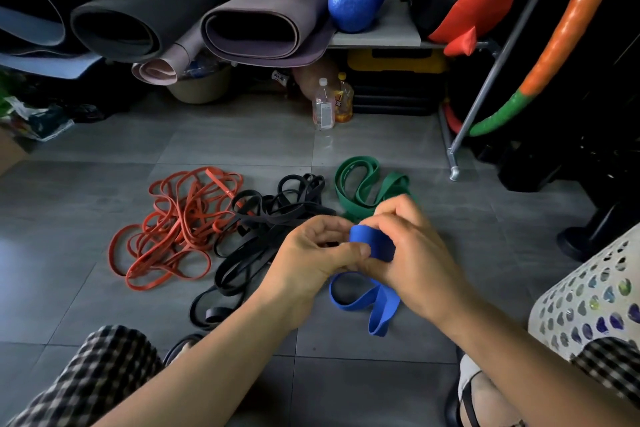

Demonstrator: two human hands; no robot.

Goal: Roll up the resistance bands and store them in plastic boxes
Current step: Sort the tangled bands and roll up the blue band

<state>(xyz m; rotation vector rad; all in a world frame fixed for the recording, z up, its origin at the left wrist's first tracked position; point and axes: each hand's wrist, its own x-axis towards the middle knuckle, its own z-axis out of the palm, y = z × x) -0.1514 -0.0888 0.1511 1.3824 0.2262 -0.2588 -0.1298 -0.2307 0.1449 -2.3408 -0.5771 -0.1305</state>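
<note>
Left hand (311, 255), right hand (414, 246): fingers tight around blue band (377, 242) over grey floor (242, 142)

A blue resistance band (372, 243) is held between both hands: its rolled end is gripped by the right hand (415, 246) and pinched by the left hand (311, 253), with the loose loop trailing below them. Just beyond the right hand a green band (367, 184) is seen. Black bands (263, 225) are heaped left of the left hand, red bands (173, 229) farther left.
</note>
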